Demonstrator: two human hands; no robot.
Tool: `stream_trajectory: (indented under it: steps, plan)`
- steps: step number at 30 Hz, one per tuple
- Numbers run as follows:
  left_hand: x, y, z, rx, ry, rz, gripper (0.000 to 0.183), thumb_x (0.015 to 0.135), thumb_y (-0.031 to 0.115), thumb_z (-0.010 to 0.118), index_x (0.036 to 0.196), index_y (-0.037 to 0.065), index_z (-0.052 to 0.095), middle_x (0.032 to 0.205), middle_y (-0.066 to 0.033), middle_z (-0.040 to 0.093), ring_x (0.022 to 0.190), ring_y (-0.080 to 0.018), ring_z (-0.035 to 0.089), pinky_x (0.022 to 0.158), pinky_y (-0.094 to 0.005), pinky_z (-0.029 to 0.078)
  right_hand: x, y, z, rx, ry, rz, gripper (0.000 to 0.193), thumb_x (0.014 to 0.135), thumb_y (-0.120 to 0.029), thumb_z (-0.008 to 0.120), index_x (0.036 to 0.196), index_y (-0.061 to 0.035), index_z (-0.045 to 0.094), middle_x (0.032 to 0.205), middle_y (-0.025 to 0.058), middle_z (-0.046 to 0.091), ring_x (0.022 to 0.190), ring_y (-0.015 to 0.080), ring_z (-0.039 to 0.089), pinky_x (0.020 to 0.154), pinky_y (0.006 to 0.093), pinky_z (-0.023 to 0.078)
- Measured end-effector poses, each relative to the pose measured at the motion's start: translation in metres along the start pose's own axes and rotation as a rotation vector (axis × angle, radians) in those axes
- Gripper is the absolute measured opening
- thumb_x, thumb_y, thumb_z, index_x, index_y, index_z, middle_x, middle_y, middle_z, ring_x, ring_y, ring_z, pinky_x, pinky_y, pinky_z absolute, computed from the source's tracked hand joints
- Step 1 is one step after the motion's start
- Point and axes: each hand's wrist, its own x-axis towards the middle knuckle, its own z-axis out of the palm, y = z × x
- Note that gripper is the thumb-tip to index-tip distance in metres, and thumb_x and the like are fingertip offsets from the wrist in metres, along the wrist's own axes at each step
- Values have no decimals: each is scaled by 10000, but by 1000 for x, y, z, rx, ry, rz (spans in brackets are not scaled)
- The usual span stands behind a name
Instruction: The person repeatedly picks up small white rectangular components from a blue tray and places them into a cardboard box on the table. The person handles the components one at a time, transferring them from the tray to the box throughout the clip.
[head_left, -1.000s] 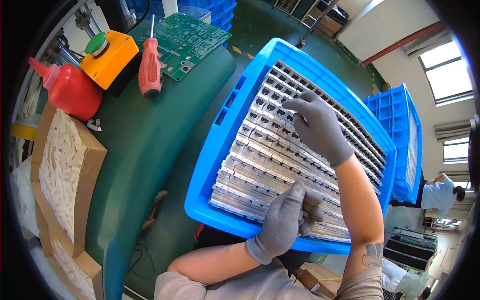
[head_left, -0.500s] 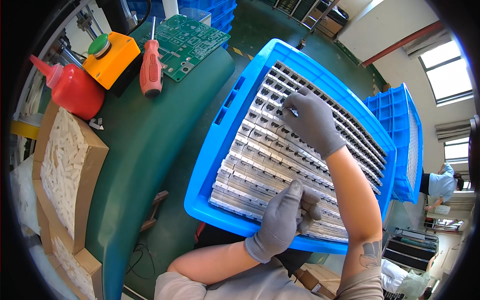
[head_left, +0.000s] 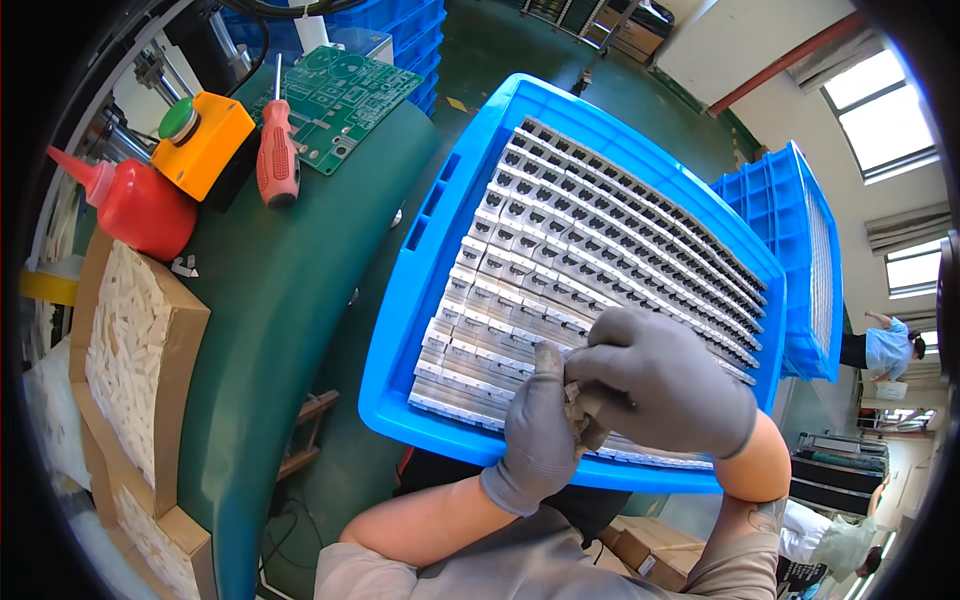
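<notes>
A blue plastic crate [head_left: 395, 400] stands in front of me, holding several close rows of small silver-grey metal parts [head_left: 520, 240] with black pieces in them. Over its near side my two hands meet, both in grey gloves. My left hand [head_left: 540, 430] is closed, its thumb pointing up and its other fingers curled. Against it, my right hand [head_left: 670, 385] is closed too, with its fingertips at the left thumb and fingers. Whatever lies between the fingers is hidden or too small to name.
On the green-topped table [head_left: 290, 300] at left are a screwdriver [head_left: 277, 160], green circuit board [head_left: 345, 105], red squeeze bottle [head_left: 150, 210], orange box with green button [head_left: 203, 145] and carton of white pieces [head_left: 125, 350]. Another blue crate [head_left: 790, 260] stands beyond; people are at far right.
My right hand has come back from the crate's far rows to my left hand, and their fingers now meet. My left hand has shifted slightly to the left.
</notes>
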Motion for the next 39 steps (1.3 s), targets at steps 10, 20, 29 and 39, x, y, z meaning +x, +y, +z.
stream_trajectory:
  steps: [10,20,29,39]
  plan:
    - [3,1,7,31,67,33,562,1128,474,269,1082,43,627,669,7,498,489,-65,410,434,-236,319,-14,11,14,130,148,-30,135,790,-98,766,893,-89,679,906,111,612,817,318,634,701,414,525]
    - [1,-1,5,80,83,46,452,1122,434,372,1007,62,601,666,13,503,502,-53,425,441,-231,329,-20,17,29,137,382,-88,181,761,-62,794,898,-115,689,860,85,607,754,275,623,673,367,519]
    - [1,-1,3,117,79,76,499,1118,454,370,997,23,589,660,-30,485,485,-115,414,425,-260,333,34,53,18,128,518,128,51,815,-73,744,845,-57,706,840,102,638,766,263,641,682,370,515]
    - [-1,-1,3,98,45,59,486,1121,444,374,1032,16,586,639,-18,433,502,-103,382,456,-258,325,111,105,43,26,585,173,94,822,-125,737,851,-41,769,830,129,658,821,306,658,740,411,530]
